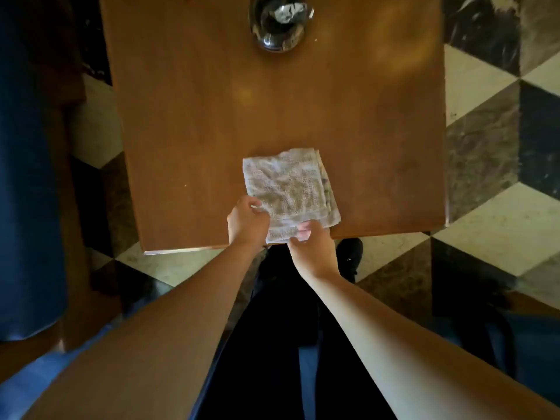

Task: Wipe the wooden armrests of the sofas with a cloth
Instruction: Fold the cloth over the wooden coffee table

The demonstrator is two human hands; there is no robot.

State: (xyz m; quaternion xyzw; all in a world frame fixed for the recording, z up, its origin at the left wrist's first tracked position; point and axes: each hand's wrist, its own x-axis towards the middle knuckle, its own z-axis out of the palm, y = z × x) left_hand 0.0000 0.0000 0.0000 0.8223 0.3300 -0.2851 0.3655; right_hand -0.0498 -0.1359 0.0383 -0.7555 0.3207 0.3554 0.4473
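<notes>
Cloth [289, 189] folded, lower centre of frame, near counter [188, 122] edge. Your left hand [247, 222] and right hand [312, 244] pinch its near edge. Lift both together, keep folds stacked, no dragging.

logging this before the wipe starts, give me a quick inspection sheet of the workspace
surface: wooden table, bare and glossy apart from two things
job's things: folded pale cloth lying flat at the near edge
clutter: dark glass dish with crumpled foil-like scrap at the far edge
hands: left hand pinches the cloth's near left corner; right hand grips its near edge
cables: nothing seen
surroundings: checkered marble floor; blue sofa to the left
</notes>
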